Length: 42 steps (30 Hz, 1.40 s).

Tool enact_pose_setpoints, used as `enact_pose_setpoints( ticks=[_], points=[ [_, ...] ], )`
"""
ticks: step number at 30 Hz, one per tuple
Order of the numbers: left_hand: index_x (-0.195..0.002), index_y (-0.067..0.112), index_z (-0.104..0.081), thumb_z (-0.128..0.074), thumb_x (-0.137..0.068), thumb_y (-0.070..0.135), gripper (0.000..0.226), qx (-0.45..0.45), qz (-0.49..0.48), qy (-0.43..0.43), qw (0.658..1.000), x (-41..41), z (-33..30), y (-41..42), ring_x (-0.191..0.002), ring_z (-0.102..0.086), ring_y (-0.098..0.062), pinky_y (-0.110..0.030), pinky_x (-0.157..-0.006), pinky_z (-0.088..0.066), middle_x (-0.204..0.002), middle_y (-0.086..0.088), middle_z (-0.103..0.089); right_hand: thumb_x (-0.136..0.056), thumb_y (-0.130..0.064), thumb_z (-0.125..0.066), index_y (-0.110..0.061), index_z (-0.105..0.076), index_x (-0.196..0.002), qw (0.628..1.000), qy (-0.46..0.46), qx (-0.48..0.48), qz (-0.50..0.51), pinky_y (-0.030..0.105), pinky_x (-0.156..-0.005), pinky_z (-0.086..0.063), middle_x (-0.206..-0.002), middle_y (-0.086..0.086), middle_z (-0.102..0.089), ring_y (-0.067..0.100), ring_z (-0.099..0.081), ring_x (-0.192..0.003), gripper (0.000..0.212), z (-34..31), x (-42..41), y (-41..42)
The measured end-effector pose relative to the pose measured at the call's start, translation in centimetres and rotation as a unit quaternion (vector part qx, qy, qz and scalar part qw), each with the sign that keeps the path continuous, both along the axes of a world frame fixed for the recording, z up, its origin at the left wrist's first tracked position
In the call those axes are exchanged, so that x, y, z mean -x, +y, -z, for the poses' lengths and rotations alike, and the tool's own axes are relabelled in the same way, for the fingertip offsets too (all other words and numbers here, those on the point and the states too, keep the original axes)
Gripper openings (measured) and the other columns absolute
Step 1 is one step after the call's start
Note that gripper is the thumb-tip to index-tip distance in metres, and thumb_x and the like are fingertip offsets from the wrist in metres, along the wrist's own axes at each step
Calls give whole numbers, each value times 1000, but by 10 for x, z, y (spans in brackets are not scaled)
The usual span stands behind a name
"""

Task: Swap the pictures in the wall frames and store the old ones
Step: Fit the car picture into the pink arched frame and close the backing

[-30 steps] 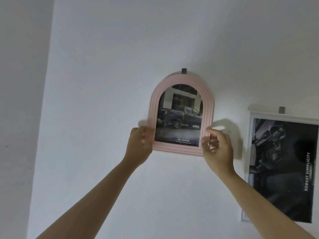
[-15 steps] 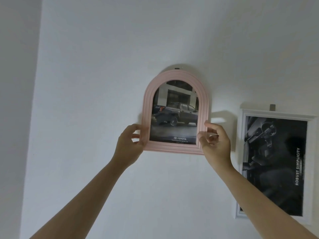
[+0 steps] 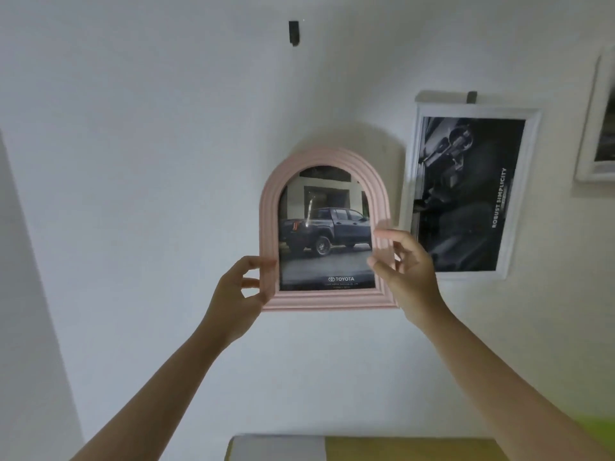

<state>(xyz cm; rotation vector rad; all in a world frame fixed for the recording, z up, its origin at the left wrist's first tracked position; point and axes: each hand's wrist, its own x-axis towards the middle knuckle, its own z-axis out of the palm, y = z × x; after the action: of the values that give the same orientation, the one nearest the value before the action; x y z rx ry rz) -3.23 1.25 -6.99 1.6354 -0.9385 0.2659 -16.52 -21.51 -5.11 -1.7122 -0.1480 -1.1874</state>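
**A:** ok so where's your pink arched frame (image 3: 324, 299) right now?

**B:** It's off the wall hook (image 3: 293, 32). You've got it held up in front of the white wall (image 3: 133, 161), well below that hook and a bit to the right of it. The hook is bare.

**A:** and your hands?

**B:** Your left hand (image 3: 238, 296) is pinching the frame's lower left edge, thumb on the front, fingers curled round behind. Your right hand (image 3: 407, 271) is clamped on the lower right edge, with one finger stretched across the front of the moulding and the thumb just under it. A bit blurry there, but it's clearly gripping.

**A:** what's in it?

**B:** The truck photo (image 3: 327, 234): dark pickup parked by a building, TOYOTA printed along the bottom. The frame sits pretty much upright.

**A:** anything else near it?

**B:** Just right of the pink frame a white rectangular frame (image 3: 522, 194) hangs on its own hook, with a dark poster in it. Further right, the edge of a third white frame (image 3: 592, 128) pokes in. Well below the pink one there's something grey and yellow (image 3: 332, 447), can't tell what it is.
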Motion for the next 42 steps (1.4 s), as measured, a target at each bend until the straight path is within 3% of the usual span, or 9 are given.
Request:
enact_pose_setpoints(
  ticks=[7, 11, 18, 23, 26, 32, 37, 39, 42],
  points=[
    [-101, 37, -56, -65, -82, 6, 37, -98, 11, 95, 991, 62, 103, -7, -100, -56, -11, -9, -71, -45, -112, 18, -57, -78, 3, -70, -38, -66, -101, 991, 101, -89, 6, 12, -80, -50, -112, -15, -67, 3, -63, -103, 48, 106, 71, 6],
    [-109, 27, -57, -65, -83, 14, 30, -162, -14, 137, 977, 107, 144, -28, -110, -50, -12, -26, -92, -38, -116, 8, -51, -77, 6, -70, -39, -66, -102, 982, 148, -116, 21, 13, -85, -49, -109, -17, -69, 3, -62, -106, 51, 164, 115, 7],
    [-105, 28, -56, -64, -84, 25, 22, -147, 36, 168, 974, 200, 147, -87, -102, -54, -2, -17, -81, -39, -109, 14, -56, -79, 4, -69, -38, -64, -107, 964, 208, -151, 64, 13, -88, -46, -110, -22, -68, 2, -62, -107, 51, 224, 203, 6],
    [-112, 24, -60, -62, -87, 20, 26, -174, 112, 206, 957, 258, 142, -128, -105, -60, -10, -22, -83, -47, -102, 22, -55, -80, 6, -65, -39, -67, -104, 957, 235, -153, 71, 11, -57, -41, -75, -19, -67, -1, -52, -59, 51, 248, 252, 7],
    [-116, 28, -62, -59, -88, 25, 29, -223, 96, 207, 948, 279, 147, -144, -110, -53, -6, -25, -92, -42, -111, 13, -55, -81, 8, -61, -27, -69, -108, 961, 236, -134, 56, 4, -56, -36, -67, -24, -61, -5, -51, -56, 44, 258, 273, 7],
    [-114, 35, -64, -60, -87, 31, 28, -231, 75, 228, 943, 308, 159, -158, -112, -52, -6, -23, -91, -37, -117, 5, -58, -81, 9, -60, -26, -70, -104, 959, 249, -134, 24, 8, -69, -42, -96, -13, -71, -4, -60, -75, 44, 260, 305, 3],
    [-107, 33, -67, -65, -83, 29, 24, -217, 24, 227, 949, 320, 165, -163, -96, -53, 5, -16, -82, -40, -99, 20, -60, -82, 12, -58, -26, -69, -95, 954, 231, -179, -69, 9, -45, -40, -102, -17, -71, -4, -58, -53, 42, 255, 323, 1],
    [-100, 31, -69, -69, -80, 30, 21, -205, 17, 238, 949, 321, 167, -162, -97, -57, 1, -30, -84, -50, -93, 23, -62, -85, 11, -58, -21, -69, -100, 952, 226, -183, -100, 12, -58, -48, -117, -11, -67, -3, -66, -72, 37, 255, 327, -2],
    [-91, 26, -69, -76, -74, 27, 19, -192, 16, 264, 945, 320, 167, -157, -91, -64, -9, -35, -62, -60, -88, 14, -64, -86, 7, -58, -19, -69, -102, 950, 209, -212, -96, 15, -79, -51, -116, -4, -68, 8, -65, -103, 32, 259, 329, -8]
  ],
)
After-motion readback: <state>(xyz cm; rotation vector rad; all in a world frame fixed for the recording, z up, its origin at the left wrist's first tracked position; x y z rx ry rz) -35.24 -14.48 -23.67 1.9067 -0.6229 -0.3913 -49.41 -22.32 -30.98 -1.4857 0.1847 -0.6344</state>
